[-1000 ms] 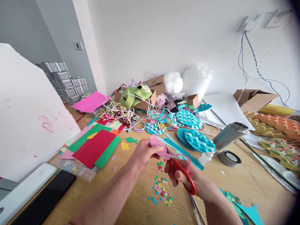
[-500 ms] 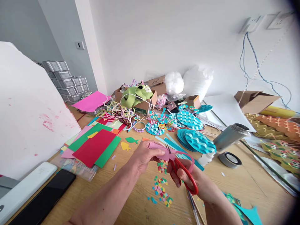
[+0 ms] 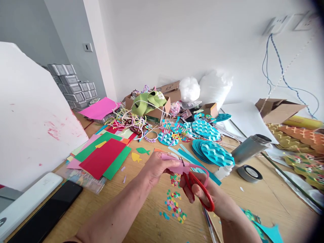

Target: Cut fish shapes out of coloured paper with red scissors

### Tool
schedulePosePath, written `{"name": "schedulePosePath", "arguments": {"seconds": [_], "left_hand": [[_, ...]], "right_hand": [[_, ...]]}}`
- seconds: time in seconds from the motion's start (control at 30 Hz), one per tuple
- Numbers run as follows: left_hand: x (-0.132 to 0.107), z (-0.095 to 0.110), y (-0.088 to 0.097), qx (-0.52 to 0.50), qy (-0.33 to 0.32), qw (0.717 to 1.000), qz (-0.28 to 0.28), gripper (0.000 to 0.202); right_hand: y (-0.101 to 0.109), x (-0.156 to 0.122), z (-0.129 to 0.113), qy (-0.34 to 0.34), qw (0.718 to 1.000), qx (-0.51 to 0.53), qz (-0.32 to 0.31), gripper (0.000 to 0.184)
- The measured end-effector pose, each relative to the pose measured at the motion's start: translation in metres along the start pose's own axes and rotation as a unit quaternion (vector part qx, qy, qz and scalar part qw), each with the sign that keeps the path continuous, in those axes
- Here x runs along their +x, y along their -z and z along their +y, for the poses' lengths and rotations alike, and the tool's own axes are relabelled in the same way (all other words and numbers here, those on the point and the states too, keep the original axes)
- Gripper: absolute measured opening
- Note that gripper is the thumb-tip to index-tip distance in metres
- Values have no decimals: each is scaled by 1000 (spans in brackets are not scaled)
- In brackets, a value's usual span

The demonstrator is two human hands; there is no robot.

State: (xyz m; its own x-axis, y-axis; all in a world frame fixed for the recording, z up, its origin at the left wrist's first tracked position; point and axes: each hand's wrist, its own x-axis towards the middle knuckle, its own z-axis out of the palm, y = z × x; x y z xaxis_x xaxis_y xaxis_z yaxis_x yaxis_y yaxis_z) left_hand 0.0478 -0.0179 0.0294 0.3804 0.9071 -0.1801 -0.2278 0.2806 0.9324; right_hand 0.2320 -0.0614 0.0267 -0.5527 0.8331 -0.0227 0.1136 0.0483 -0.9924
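My left hand [image 3: 157,167] is closed on a piece of pink paper [image 3: 184,168], pinching it between thumb and fingers. Red-handled scissors [image 3: 201,193] are in my right hand [image 3: 208,192], with fingers through the loops. Their blades meet the pink paper, and a narrow curling strip of it [image 3: 201,166] bends over toward my right hand. Below the hands, small coloured paper dots [image 3: 176,206] lie scattered on the wooden table. A green paper fish [image 3: 143,150] and a yellow paper fish [image 3: 136,157] rest left of my left hand.
Coloured paper sheets [image 3: 103,158] are piled at left, near a black phone [image 3: 48,212]. To the right stand a metal flask [image 3: 250,148], a roll of tape [image 3: 250,173] and a small white bottle [image 3: 223,172]. Blue wavy discs [image 3: 217,153] and a craft-filled box [image 3: 165,108] are farther back.
The scissor blades look slightly closer together on the pink paper. Both hands stay nearly in place, while the whole view has shifted a little.
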Motion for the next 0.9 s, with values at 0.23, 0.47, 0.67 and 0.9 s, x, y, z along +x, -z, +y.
{"name": "schedulePosePath", "arguments": {"seconds": [0.23, 0.47, 0.67, 0.9], "left_hand": [[-2, 4, -3, -39, 12, 999, 9, 30], [-4, 5, -6, -41, 4, 999, 2, 30], [-5, 5, -10, -11, -23, 1000, 12, 27], [-5, 3, -10, -9, -10, 1000, -3, 25]], "right_hand": [[-2, 0, -3, -2, 1000, 13, -14, 63], [-3, 2, 0, 6, 1000, 10, -12, 62], [-4, 2, -4, 3, 1000, 16, -11, 60], [-5, 3, -4, 13, 999, 42, -2, 59]]}}
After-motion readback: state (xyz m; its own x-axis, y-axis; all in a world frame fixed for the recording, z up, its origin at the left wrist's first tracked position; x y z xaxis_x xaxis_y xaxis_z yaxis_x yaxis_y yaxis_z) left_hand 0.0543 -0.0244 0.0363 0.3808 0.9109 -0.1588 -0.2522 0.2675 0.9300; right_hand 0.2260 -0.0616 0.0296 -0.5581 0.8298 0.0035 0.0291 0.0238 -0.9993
